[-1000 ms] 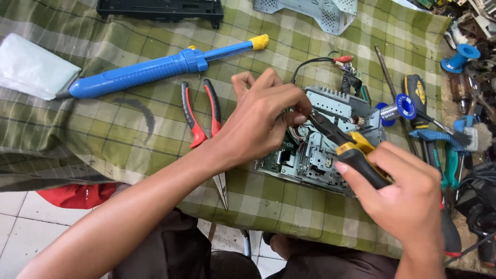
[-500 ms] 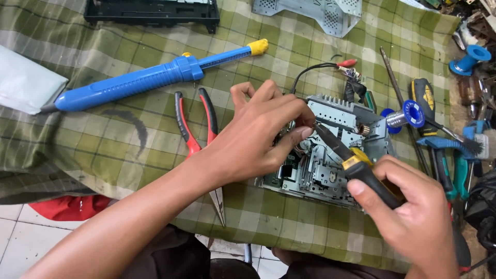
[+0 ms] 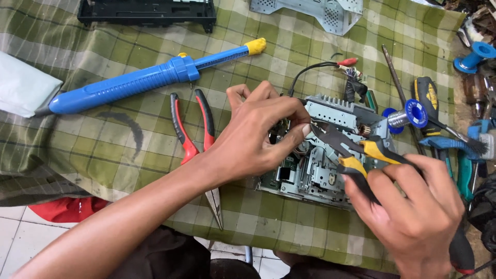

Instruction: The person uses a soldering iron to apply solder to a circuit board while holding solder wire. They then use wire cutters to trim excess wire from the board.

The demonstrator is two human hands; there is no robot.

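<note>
We have the metal chassis [image 3: 330, 160] of a small device lying on the green checked cloth [image 3: 103, 155], right under our two hands. Our left hand [image 3: 258, 132] rests on its near-left corner, fingers curled down onto the parts inside, thumb and fingertips pressed together there; whether they pinch anything we cannot tell. Our right hand [image 3: 413, 217] is clamped around the yellow-and-black pliers [image 3: 356, 155], whose nose points up-left and meets the chassis just beside our left fingertips. Just outside our left wrist lie red-handled pliers [image 3: 194, 134], and beyond our left hand, farther across the cloth, a long blue solder sucker [image 3: 144, 80]. Past our right hand sit a spool of solder [image 3: 408, 116] and several screwdrivers [image 3: 429, 98].
</note>
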